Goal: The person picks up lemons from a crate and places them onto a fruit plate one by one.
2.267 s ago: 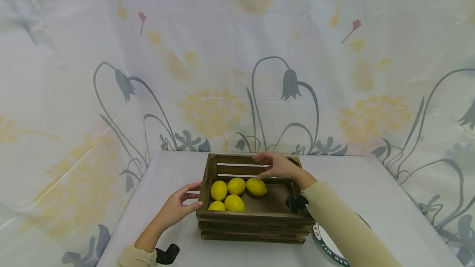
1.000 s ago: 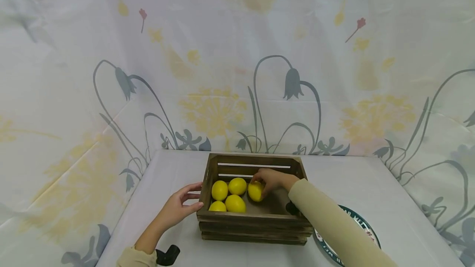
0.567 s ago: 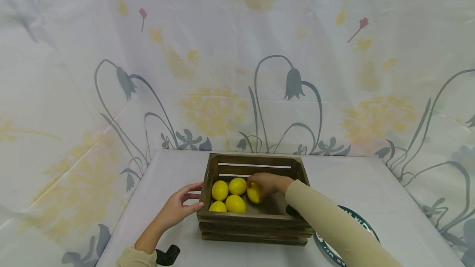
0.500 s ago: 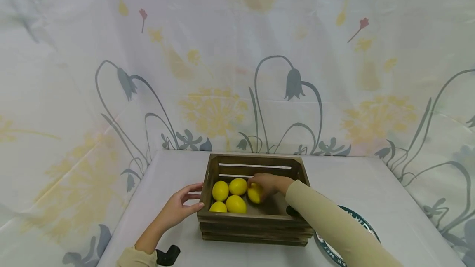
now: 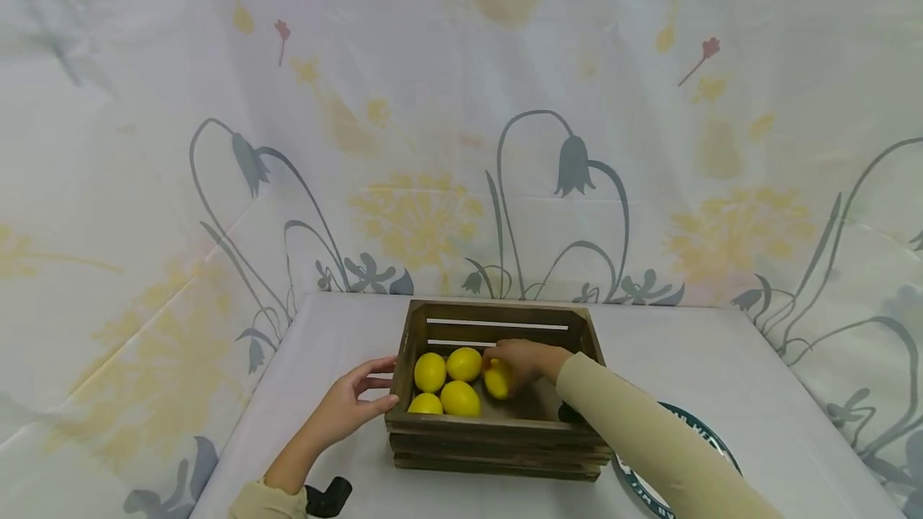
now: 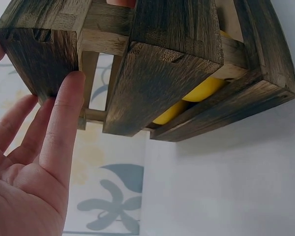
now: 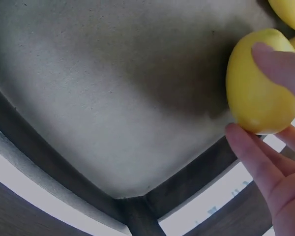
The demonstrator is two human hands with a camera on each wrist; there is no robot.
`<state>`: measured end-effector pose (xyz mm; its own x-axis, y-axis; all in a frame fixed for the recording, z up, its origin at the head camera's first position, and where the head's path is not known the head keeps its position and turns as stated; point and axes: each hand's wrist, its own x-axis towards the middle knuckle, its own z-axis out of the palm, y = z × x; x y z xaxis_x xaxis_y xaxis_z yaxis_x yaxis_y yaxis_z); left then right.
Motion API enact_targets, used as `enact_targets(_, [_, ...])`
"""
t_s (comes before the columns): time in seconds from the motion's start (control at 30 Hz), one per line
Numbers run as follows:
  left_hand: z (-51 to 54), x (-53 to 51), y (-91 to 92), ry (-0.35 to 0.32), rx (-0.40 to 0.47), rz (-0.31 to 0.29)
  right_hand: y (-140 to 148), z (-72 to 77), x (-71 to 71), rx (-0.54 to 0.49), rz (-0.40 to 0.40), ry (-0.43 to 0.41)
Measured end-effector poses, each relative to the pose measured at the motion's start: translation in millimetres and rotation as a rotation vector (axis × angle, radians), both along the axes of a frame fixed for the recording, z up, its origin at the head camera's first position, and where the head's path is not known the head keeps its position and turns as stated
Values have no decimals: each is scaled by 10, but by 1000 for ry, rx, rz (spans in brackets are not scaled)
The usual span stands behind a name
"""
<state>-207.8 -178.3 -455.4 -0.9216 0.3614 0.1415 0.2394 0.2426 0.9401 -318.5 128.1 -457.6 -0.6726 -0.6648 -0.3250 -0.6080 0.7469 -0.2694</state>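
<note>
A brown slatted wooden crate stands on the table with several yellow lemons in its left half. Inside it, my right hand holds the rightmost lemon, thumb on one side and fingers on the other; the right wrist view shows this lemon close up. My left hand touches the crate's left end with its fingers extended. In the left wrist view, fingertips rest on the end slat, and yellow lemons show through a gap. The other lemons lie together at the crate's left.
A white plate with a green lettered rim lies right of the crate, partly under the right sleeve. The white table runs back to a curtain with a flower print. Black wrist cameras sit at both cuffs.
My right hand has come down from above the crate's back and taken hold of the rightmost lemon, which has shifted slightly. The left hand has stayed at the crate's left end.
</note>
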Motion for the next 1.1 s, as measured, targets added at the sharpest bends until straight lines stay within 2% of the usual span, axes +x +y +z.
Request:
enact_targets(0.23, [13, 1, 21, -13, 5, -2, 14, 23, -2, -28, 63, 57])
enact_targets(0.47, [12, 3, 23, -13, 12, -7, 33, 76, -16, -95, 79, 106])
enact_targets(0.6, [9, 2, 7, -12, 14, -9, 33, 106, -24, -195, 87, 119])
enact_targets(0.77, [11, 2, -10, -5, 15, -6, -3, 153, -16, -309, 75, 97])
enact_targets(0.97, [-2, -7, -9, 11, 17, -15, -43, 279, 17, -453, 19, 68])
enact_targets(1.1, [-7, -16, -8, 14, 16, -16, -49, 368, 37, -566, 12, 43])
